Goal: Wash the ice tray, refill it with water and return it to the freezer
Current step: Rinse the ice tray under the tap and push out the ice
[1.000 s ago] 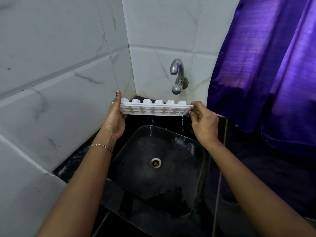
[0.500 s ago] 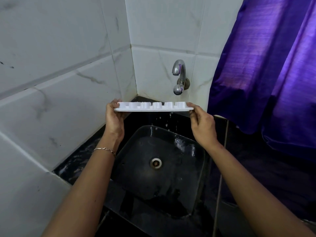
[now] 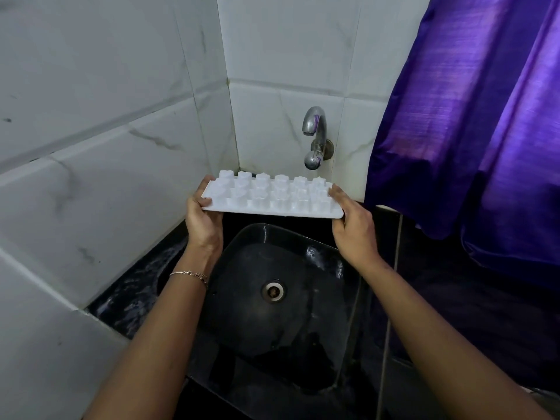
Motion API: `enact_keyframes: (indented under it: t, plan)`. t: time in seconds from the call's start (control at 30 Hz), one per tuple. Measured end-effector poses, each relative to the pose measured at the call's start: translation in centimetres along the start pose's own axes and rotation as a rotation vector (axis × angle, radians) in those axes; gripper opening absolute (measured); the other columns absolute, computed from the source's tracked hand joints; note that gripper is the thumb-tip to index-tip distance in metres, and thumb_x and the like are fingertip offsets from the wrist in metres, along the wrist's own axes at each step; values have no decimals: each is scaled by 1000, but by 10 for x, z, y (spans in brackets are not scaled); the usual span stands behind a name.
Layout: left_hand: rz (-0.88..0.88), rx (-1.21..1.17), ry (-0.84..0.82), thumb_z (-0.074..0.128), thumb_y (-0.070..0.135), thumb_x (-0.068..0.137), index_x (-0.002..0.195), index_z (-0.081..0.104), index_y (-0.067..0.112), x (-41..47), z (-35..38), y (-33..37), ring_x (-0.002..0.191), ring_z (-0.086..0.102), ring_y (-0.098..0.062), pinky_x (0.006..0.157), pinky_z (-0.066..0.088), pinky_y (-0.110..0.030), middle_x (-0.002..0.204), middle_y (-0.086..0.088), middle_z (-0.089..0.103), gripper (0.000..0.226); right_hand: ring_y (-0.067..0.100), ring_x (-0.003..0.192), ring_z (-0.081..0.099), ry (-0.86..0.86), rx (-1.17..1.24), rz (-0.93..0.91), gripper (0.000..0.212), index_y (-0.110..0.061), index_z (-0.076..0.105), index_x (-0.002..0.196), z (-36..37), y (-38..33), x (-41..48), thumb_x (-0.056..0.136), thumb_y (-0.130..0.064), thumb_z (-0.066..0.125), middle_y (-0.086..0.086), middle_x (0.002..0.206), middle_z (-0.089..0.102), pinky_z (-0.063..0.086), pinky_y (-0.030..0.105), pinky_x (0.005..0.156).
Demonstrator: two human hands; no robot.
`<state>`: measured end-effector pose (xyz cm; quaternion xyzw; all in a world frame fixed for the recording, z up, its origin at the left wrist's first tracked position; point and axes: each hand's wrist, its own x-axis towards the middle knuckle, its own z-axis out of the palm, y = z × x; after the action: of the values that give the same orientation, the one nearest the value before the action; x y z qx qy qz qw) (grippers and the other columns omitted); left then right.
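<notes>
Both hands are gripping the short ends of the white plastic ice tray (image 3: 272, 198): the left hand (image 3: 203, 221) is curled around the 9 o'clock end with the thumb on top, and the right hand (image 3: 353, 225) is pinching the 3 o'clock end the same way. The tray is hanging upside down, cup bottoms pointing up, over the far rim of the glossy black square sink basin (image 3: 272, 298) and just below the curved chrome wall tap (image 3: 315, 134) at 12 o'clock.

Looks to me like the draining bit of the wash. Tips: keep it over the basin so drips aren't landing on the dark wet worktop (image 3: 130, 295) at 9 o'clock, give it a firm shake, then flip it cups-up and keep it level under the spout before refilling. No water is running from the tap as far as I can tell.
</notes>
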<state>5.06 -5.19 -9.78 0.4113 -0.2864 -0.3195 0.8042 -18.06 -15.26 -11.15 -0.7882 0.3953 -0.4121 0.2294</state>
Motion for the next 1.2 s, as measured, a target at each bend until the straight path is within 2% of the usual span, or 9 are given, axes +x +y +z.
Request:
enact_keyframes:
  t: [0.13, 0.23, 0.37, 0.5, 0.67, 0.87, 0.97, 1.1, 1.2]
  plan:
    - [-25, 14, 40, 29, 15, 75, 114, 51, 6, -7, -3, -2, 104, 58, -22, 83, 48, -27, 113, -9, 60, 46, 5, 130, 43, 40, -4, -7, 61, -12, 54, 136, 3, 4, -3, 81, 14, 52, -1, 145, 48, 25, 8, 107]
    - [-55, 42, 120, 25, 8, 84, 115, 60, 9, -13, -6, -9, 109, 60, -20, 89, 47, -28, 111, -1, 67, 47, 0, 125, 42, 69, 0, -24, 53, -12, 56, 134, 5, 7, -8, 85, 8, 58, -3, 145, 48, 33, 19, 109]
    - [-64, 41, 134, 20, 1, 87, 87, 76, 29, -20, -5, -17, 96, 64, -10, 85, 49, -24, 97, 10, 72, 62, 10, 126, 50, 92, -23, -69, 51, -10, 57, 133, 8, 14, -15, 84, 7, 63, -1, 144, 49, 41, 28, 108]
    - [-145, 28, 210, 27, 8, 85, 131, 57, 7, -18, -18, -24, 121, 56, -22, 94, 48, -29, 133, -8, 59, 54, 18, 119, 60, 60, -33, -59, 52, -10, 60, 130, 7, 21, -21, 82, 8, 64, -1, 142, 51, 50, 34, 100]
    - [-246, 57, 271, 34, 9, 79, 125, 56, 1, -15, -23, -30, 131, 47, -27, 102, 44, -32, 140, -13, 52, 52, 17, 124, 55, 47, -35, -60, 51, -11, 60, 130, 3, 21, -27, 81, 4, 65, 2, 141, 53, 46, 32, 104]
    - [-267, 116, 208, 30, 9, 90, 126, 53, 5, -18, -16, -37, 100, 58, -17, 83, 46, -23, 106, -2, 64, 43, 14, 113, 63, 61, 27, 31, 43, -14, 59, 127, -1, 27, -32, 86, 0, 65, 2, 125, 65, 49, 30, 100]
    - [-325, 156, 189, 33, 24, 99, 131, 50, 6, -15, -12, -48, 107, 59, -20, 84, 48, -22, 115, -7, 64, 40, 2, 101, 66, 128, 208, 168, 29, -18, 55, 110, -9, 31, -34, 87, -7, 68, -6, 107, 67, 55, 29, 91]
    - [-503, 233, 46, 46, 83, 74, 139, 44, 7, -18, 8, -65, 114, 62, -22, 86, 51, -31, 130, -12, 61, 99, 5, 86, 69, 270, 174, 267, 26, -18, 55, 98, -25, 45, -46, 83, -17, 75, -11, 91, 66, 57, 24, 78]
    - [-571, 282, 0, 44, 83, 73, 125, 50, 11, -22, 32, -83, 111, 63, -25, 97, 49, -42, 126, -13, 61, 89, 4, 77, 65, 366, 81, 359, 20, -15, 61, 93, -46, 56, -63, 83, -25, 75, -13, 83, 64, 56, 22, 72]
